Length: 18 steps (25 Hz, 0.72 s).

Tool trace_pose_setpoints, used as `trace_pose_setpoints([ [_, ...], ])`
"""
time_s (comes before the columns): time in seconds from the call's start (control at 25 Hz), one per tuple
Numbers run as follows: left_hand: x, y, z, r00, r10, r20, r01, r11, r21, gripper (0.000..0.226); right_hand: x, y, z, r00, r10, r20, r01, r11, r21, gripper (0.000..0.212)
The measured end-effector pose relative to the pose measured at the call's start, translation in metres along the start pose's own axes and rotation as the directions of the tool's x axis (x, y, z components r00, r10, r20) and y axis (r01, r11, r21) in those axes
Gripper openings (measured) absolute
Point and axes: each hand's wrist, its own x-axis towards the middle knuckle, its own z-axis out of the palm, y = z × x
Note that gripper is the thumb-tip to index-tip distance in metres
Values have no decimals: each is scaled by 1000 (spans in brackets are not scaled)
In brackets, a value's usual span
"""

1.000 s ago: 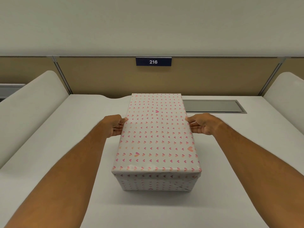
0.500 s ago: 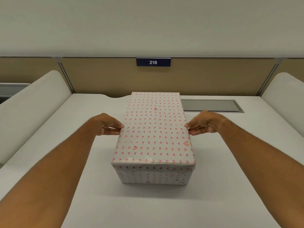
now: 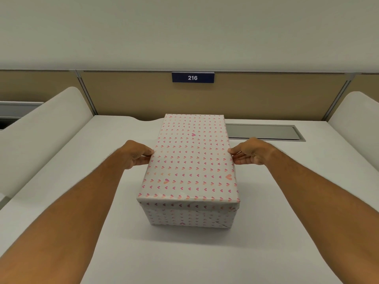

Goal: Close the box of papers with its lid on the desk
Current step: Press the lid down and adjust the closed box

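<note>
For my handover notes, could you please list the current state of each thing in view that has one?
lid: on the box, seated level, covering it.
box: closed, upright on the desk.
left hand: fingertips at the lid's left edge.
right hand: fingertips at the lid's right edge.
desk hatch: shut, flush.

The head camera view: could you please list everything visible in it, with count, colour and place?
lid: one, white with pink and orange hearts, seated on the box
box: one, same heart paper, mid-desk
desk: one, white, under the box
cable hatch: one, grey, set in the desk right of the box
number plate: one, dark blue, reads 216, on the tan partition
side dividers: two, white, left and right
left hand: fingers on the lid's left edge
right hand: fingers on the lid's right edge
</note>
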Motion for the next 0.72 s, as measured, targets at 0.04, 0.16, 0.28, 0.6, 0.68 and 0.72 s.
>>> trace_pose_setpoints([
  [0.04, 1, -1, 2, 1000, 2, -6, -2, 1000, 2, 11, 2, -1, 3, 1000, -7, -5, 7, 1000, 1, 22],
  [0.16, 4, -1, 6, 1000, -14, -11, 14, 1000, 6, 14, 7, -4, 10, 1000, -13, -4, 13, 1000, -8, 21],
  [0.28, 7, 2, 4, 999, -37, -6, 37, 999, -8, 15, 10, -6, 9, 1000, 6, 24, -5, 1000, -9, 19],
  [0.6, 5, 9, 3, 997, -75, -14, 74, 996, -41, 12, 16, -15, 1, 997, -7, 81, 8, 1000, -14, 22],
  [0.68, 5, 9, -1, 997, -77, -26, 76, 996, -53, 11, 18, -20, 2, 996, -15, 91, 17, 1000, -22, 22],
  [0.72, 5, 8, -4, 996, -82, -33, 80, 995, -59, 11, 18, -22, 3, 995, -17, 101, 19, 1000, -25, 21],
])
